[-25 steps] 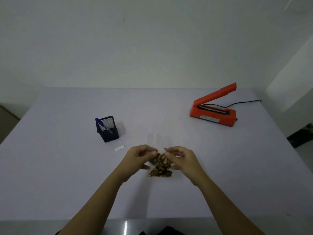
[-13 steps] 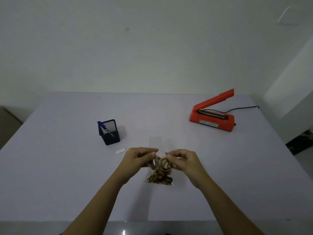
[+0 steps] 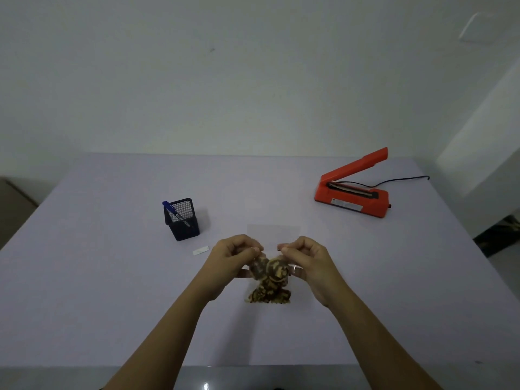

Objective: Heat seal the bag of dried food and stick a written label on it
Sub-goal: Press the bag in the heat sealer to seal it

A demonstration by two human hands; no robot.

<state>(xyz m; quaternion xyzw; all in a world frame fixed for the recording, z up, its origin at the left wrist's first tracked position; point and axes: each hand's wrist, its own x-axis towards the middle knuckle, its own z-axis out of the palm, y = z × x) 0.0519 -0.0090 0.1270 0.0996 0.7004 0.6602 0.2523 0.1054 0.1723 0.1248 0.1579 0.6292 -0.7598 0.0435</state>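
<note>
Standing well to the left of the bag, a black mesh pen holder (image 3: 182,220) keeps a blue pen (image 3: 171,209) propped upright, presumably ready for writing the label. A small white label strip (image 3: 201,250) lies flat on the worktop (image 3: 112,305), closer to the bag's left and apart from the holder, with nothing touching it. The left hand (image 3: 233,257) pinches the bag's left side just above the food, its fingers (image 3: 254,250) curled together on the clear film. The bag of dried food (image 3: 270,280) is held upright between the two hands at the near middle of the worktop; whether its bottom touches the surface I cannot tell. The brown pieces sit low, leaving the clear upper part free. The right hand (image 3: 306,260) pinches the bag's right side the same way, fingers (image 3: 285,249) clamped on the film. Gripping both sides likely serves to flatten the mouth so it can lie straight for sealing. Well to the right of the bag and farther back, the orange heat sealer (image 3: 353,192) sits with its arm raised, open to take the bag's mouth, and its cord (image 3: 405,180) trails off to the right. Sealing is not yet begun.
</note>
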